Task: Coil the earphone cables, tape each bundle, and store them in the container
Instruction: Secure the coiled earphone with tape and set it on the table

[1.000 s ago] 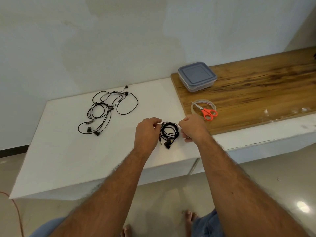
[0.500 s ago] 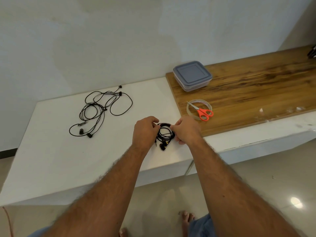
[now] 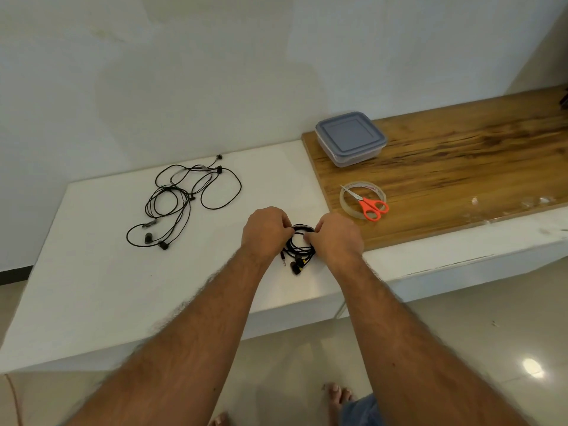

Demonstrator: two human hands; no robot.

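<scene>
I have both hands on the coiled earphone bundle (image 3: 299, 247) at the near edge of the white worktop (image 3: 92, 272): my left hand (image 3: 266, 233) pinches its left side with curled fingers, my right hand (image 3: 335, 238) grips the right side, and the jack and earbuds hang loose from the bottom of the coil, toward me.

The main risk, as I judge it, is the coil springing open. The tape roll (image 3: 362, 199) sits beyond my right hand on the wooden board (image 3: 461, 167), with the orange scissors (image 3: 368, 206) lying across it, so reaching for it means freeing one hand, and thin cable tends to unwind once the pinch loosens. Whether any tape is already on the bundle I cannot tell.

The dangling buds could also snag or drag the loops apart if I lift carelessly, and the bundle lies close enough to the edge to slip to the floor.

The second earphone set (image 3: 181, 201) lies uncoiled well to the left of my left hand. The container (image 3: 350, 138), far beyond my right hand, has its lid on, so it needs opening before anything goes in.
</scene>
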